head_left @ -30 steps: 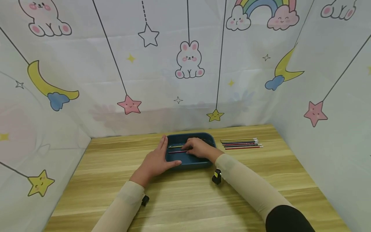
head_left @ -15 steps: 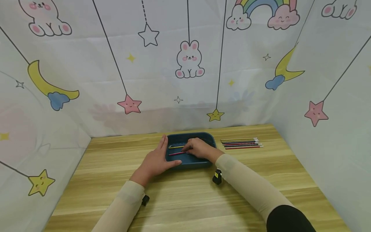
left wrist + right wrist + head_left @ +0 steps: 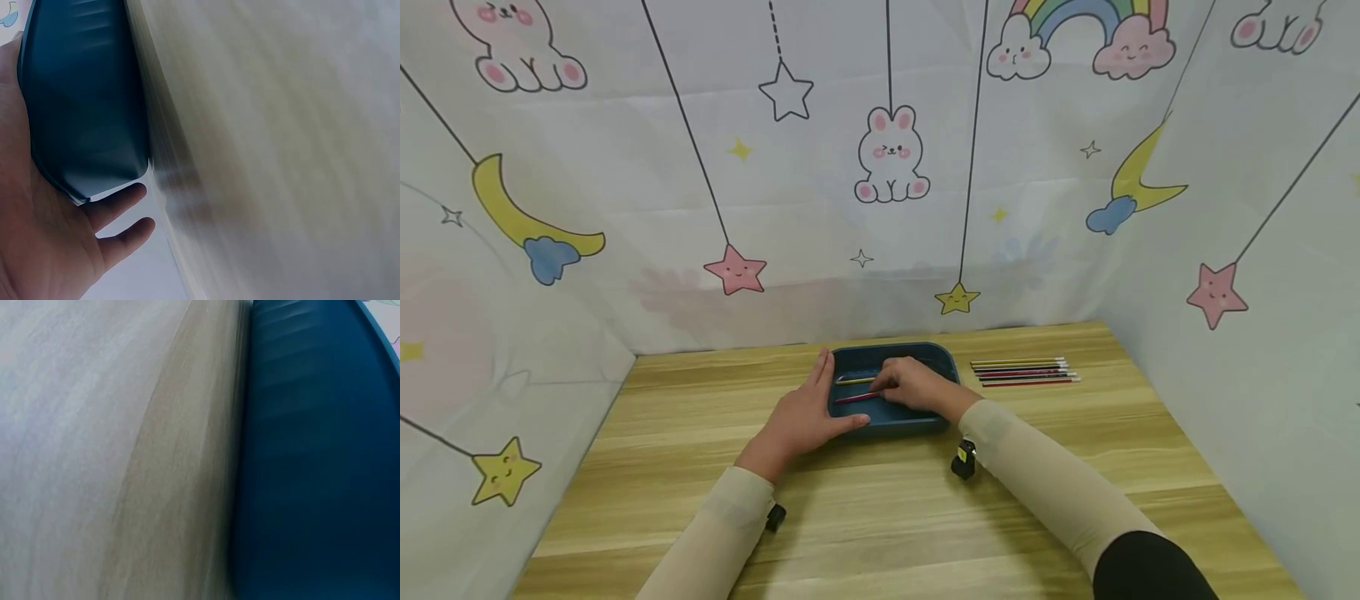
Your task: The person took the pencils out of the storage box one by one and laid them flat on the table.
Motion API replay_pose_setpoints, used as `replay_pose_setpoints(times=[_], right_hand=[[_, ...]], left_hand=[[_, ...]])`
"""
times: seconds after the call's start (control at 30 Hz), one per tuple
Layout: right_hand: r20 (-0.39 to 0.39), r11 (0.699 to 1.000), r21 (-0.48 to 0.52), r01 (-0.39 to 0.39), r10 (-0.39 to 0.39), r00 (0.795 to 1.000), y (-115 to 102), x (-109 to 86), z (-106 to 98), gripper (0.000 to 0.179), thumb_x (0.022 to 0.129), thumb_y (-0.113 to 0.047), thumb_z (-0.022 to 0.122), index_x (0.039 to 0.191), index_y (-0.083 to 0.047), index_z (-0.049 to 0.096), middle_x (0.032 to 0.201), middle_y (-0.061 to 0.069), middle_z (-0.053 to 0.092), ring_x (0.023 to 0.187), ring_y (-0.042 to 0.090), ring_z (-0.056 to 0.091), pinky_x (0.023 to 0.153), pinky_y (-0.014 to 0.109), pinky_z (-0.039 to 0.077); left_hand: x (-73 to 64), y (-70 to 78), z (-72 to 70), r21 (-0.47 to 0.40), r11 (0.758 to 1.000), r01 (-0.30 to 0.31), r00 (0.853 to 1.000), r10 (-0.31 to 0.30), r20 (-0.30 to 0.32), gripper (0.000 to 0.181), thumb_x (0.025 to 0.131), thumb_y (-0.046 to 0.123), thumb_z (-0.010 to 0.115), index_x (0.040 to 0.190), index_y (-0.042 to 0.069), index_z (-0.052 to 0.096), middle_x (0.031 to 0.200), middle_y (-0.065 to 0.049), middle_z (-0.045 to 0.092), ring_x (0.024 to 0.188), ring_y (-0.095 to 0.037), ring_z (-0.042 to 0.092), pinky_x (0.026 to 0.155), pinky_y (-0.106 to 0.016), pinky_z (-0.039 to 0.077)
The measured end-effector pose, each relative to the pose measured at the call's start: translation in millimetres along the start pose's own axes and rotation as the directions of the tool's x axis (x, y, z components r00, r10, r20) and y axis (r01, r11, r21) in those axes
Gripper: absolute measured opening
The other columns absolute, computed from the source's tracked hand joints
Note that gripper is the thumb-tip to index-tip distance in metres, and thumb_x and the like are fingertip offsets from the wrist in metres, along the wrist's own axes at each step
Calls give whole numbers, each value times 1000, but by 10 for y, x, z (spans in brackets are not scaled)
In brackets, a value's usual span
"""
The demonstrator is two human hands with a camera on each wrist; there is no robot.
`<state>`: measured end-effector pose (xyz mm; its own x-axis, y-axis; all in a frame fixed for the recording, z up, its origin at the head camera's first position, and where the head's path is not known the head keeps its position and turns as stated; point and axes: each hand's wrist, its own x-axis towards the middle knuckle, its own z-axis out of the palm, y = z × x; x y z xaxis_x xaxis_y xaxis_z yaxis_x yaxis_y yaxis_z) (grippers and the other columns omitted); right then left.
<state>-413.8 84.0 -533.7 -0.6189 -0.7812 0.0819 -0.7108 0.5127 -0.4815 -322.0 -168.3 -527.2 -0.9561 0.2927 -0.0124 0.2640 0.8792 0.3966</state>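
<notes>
A dark blue tray (image 3: 891, 429) sits at the back of the wooden table. My left hand (image 3: 797, 421) rests against its left end, fingers extended and thumb along the front rim. In the left wrist view, fingers (image 3: 128, 242) reach past the tray's end wall (image 3: 87, 106). Inside the tray, my right hand (image 3: 917, 387) pinches a red pencil (image 3: 856, 397), whose left part sticks out from the fingertips. A yellow pencil (image 3: 855, 381) lies behind it in the tray, its right part hidden by the hand. Only the tray's outer wall (image 3: 319, 462) and table appear in the right wrist view.
Right of the tray, several pencils (image 3: 1022, 372) with white ends lie side by side on the table (image 3: 865, 525). Printed white cloth walls (image 3: 805, 292) stand behind the table and at both sides.
The left end of the red pencil has swung slightly toward the front of the tray, so it now slants. The right fingers have shifted slightly with it. The left hand and tray stay put.
</notes>
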Motion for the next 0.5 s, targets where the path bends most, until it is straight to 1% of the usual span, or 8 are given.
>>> replay_pose_setpoints(times=[0.1,0.2,0.27,0.33,0.5], right_hand=[[-4,1000,-7,-2,2,1000,-37,-29,-47,21,105,-4,75,121,-9,87,105,1,73,91,13,65,80,30,56],[-1,1000,-14,-14,14,1000,-99,-66,-122,21,105,-4,74,122,-9,86,106,1,73,94,14,66,82,31,56],[2,1000,-16,-17,17,1000,-139,-88,-177,22,105,-4,74,123,-9,86,108,1,73,95,14,67,83,31,57],[-1,1000,-16,-14,14,1000,-178,-108,-234,23,105,-3,74,123,-9,86,108,1,73,96,14,67,84,32,57],[-19,1000,0,-4,4,1000,-214,-172,-359,24,105,-4,72,123,-13,86,110,-1,72,98,12,67,86,30,58]], left_hand=[[-4,4,0,6,1000,-2,1000,2,-3,133,91,91,61,178,6,5,186,-10,-3,93,-34,76,76,-47,60],[-8,5,4,1,1000,-2,1000,2,-2,132,92,90,61,178,6,5,186,-11,-2,111,-41,75,85,-52,61],[-8,1,7,-5,1000,-2,1000,2,-1,132,92,89,61,178,6,5,186,-11,-2,113,-42,74,88,-54,61],[-4,-5,13,-7,1000,-2,1000,2,-4,132,92,89,62,178,7,5,186,-10,-2,111,-42,75,89,-54,60],[6,-25,28,-4,1000,-5,1000,5,-15,133,91,91,61,178,7,5,186,-9,-2,98,-37,77,81,-50,61]])
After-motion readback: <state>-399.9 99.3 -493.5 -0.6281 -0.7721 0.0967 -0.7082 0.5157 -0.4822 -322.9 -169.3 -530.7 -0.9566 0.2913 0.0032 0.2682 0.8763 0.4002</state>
